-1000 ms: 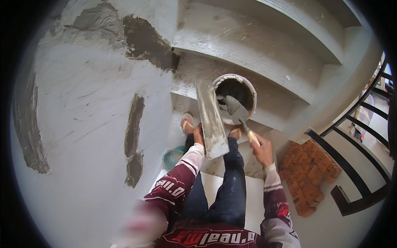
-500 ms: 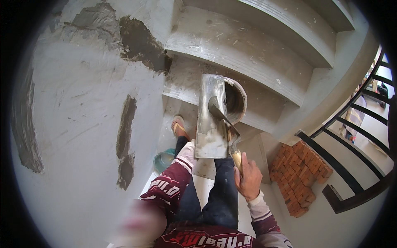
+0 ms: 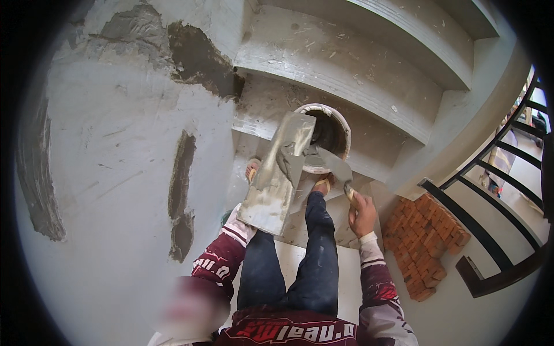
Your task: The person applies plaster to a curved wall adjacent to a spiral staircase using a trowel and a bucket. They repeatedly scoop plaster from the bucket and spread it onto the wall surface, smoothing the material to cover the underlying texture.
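Note:
My left forearm [image 3: 222, 254] reaches under a flat rectangular steel plastering trowel [image 3: 268, 202], which hides the hand and seems to rest in its grip. Grey wet mortar [image 3: 283, 161] is heaped across the plate's middle. My right hand [image 3: 363, 216] is closed round the handle of a small pointed trowel [image 3: 336, 167]. Its blade is smeared grey and lies just right of the plate, over the near rim of a round bucket [image 3: 347, 130]. The bucket stands at the stairs, its dark inside partly covered by the plate.
Concrete steps [image 3: 340, 81] rise ahead. The white wall [image 3: 115, 202] on the left carries grey mortar patches [image 3: 182, 179]. Stacked red bricks [image 3: 424, 242] lie at right beside a black metal railing [image 3: 467, 219]. My sandalled feet [image 3: 323, 183] are near the bucket.
The small trowel has come off the plate toward the right, and a heap of mortar now shows on the plate. The plate has tilted, its near end swinging left, so more of the bucket shows.

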{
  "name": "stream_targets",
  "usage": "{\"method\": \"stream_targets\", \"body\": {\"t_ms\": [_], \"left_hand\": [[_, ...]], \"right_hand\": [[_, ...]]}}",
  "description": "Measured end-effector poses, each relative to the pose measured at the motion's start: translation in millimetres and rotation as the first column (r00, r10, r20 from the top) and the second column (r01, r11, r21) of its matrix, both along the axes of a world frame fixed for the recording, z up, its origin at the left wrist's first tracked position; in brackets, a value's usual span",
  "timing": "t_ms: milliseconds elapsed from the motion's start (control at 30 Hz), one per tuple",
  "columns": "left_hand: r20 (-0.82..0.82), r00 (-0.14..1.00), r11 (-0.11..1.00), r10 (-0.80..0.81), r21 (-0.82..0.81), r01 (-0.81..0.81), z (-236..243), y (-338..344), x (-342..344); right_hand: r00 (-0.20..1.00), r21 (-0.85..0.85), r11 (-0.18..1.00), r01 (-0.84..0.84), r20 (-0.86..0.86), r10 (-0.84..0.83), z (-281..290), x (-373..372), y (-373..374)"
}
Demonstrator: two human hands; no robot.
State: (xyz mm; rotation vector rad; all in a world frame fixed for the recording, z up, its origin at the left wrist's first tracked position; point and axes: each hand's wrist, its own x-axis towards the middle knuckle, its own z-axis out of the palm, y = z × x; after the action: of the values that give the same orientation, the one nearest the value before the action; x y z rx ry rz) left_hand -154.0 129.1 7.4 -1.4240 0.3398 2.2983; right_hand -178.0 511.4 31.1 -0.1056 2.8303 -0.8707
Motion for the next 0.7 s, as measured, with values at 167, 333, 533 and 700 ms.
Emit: {"method": "stream_targets", "body": {"t_ms": [167,333,533,700], "left_hand": [[0.062,0.997,0.993,0.038,-0.115,-0.031,24,-22,29],[0.103,0.993,0.986,0.061,-0.162,-0.044,40,-25,55],[0.135,0.987,0.981,0.086,-0.187,-0.059,53,-25,72],[0.148,0.985,0.979,0.093,-0.191,-0.064,55,-22,70]], "right_hand": [[0.96,0.109,0.994,-0.003,0.279,-0.028,-40,-70,-37],[0.905,0.326,0.945,-0.025,0.409,-0.117,-100,-124,-73],[0.881,0.204,0.975,-0.092,0.473,-0.016,-112,-98,-92],[0.782,-0.11,0.968,0.224,0.613,-0.111,-120,-95,-66]]}}
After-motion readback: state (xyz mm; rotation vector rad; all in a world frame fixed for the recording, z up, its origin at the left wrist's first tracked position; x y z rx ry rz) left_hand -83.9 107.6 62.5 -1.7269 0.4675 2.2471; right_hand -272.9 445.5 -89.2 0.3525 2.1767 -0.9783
